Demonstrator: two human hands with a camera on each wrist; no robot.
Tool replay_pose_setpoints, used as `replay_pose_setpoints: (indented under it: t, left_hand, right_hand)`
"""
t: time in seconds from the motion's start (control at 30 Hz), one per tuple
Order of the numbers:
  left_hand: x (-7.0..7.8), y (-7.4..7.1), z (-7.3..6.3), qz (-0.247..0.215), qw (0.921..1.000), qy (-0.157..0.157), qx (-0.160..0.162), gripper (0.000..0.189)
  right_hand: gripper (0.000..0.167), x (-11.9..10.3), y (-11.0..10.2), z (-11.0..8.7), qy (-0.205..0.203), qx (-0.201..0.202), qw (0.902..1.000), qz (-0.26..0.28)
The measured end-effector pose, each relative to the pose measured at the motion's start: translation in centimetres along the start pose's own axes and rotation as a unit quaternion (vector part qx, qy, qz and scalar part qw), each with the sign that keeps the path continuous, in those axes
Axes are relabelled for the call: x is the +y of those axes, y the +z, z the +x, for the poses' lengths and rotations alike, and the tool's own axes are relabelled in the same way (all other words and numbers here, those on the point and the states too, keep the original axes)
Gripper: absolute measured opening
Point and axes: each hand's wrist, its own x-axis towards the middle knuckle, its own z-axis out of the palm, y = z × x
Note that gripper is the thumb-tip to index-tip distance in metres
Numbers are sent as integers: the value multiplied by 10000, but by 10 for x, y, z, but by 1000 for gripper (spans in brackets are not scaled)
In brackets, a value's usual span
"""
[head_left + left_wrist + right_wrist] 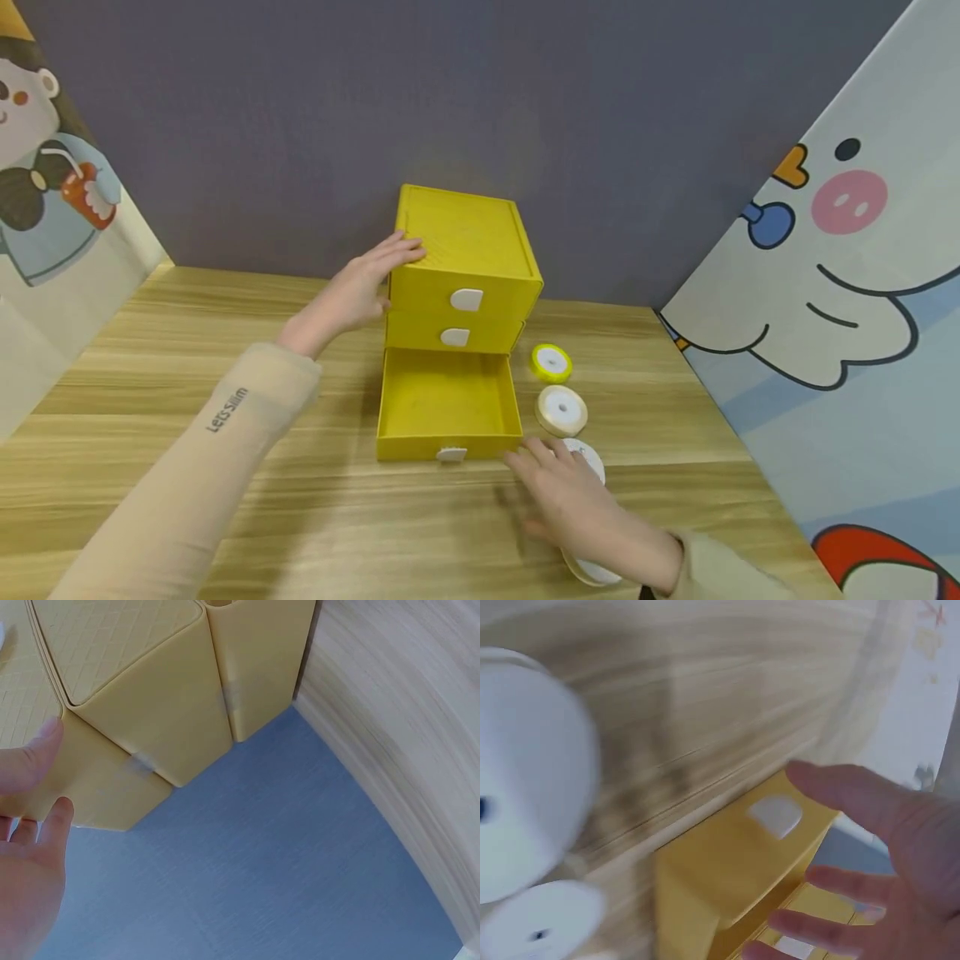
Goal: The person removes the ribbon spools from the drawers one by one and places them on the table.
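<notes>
A yellow cabinet of three stacked drawers (459, 229) has white tab handles. Its bottom drawer (446, 400) is pulled out, with nothing inside. My left hand (352, 287) rests on the cabinet's top left edge, fingers extended over the top; in the left wrist view the thumb (45, 746) lies against the box near its front edge. My right hand (566, 500), blurred, hovers with spread fingers near the drawer's front right corner. It partly covers a white-faced spool (588, 457), and holds nothing. In the right wrist view the thumb overlaps the drawer front beside its white handle (776, 816).
Right of the cabinet, a yellow ribbon spool (552, 363) and a cream ribbon spool (562, 410) lie flat on the wooden table (337, 517). Another spool (592, 572) shows below my right wrist. A dark wall (300, 150) stands behind the cabinet; printed panels flank the table.
</notes>
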Motion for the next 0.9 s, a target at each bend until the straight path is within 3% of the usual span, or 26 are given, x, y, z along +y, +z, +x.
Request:
replay_pose_setpoints:
  t: [0.1,0.17,0.23,0.4,0.5,0.6,0.77,0.9]
  left_hand:
    - [0,0,0,23,10000,-11,11,79]
    - [0,0,0,35,10000,-18,7,79]
    - [0,0,-1,22,10000,-29,-5,79]
    - [2,0,-1,0,10000,-63,-26,79]
    - [2,0,-1,14,10000,-73,-28,79]
    - [2,0,-1,33,10000,-88,-16,79]
    - [2,-1,-1,51,9999,-105,-6,79]
    - [2,0,-1,7,10000,-49,4,78]
  right_hand:
    - [73,-18,5,15,-434,183,9976,-506]
    - [72,-27,13,24,-721,532,9908,-1010]
    - [61,-34,24,32,-1010,1183,9745,-1615]
    - [33,-42,49,50,-1256,2588,9144,-2849]
    - [26,-43,59,56,-1270,2762,8984,-3169]
    - [22,-43,65,61,-1333,2753,8912,-3349]
    - [48,-43,73,67,-1440,2676,8735,-3805]
    - [45,-41,78,70,-1527,2651,8570,-4147]
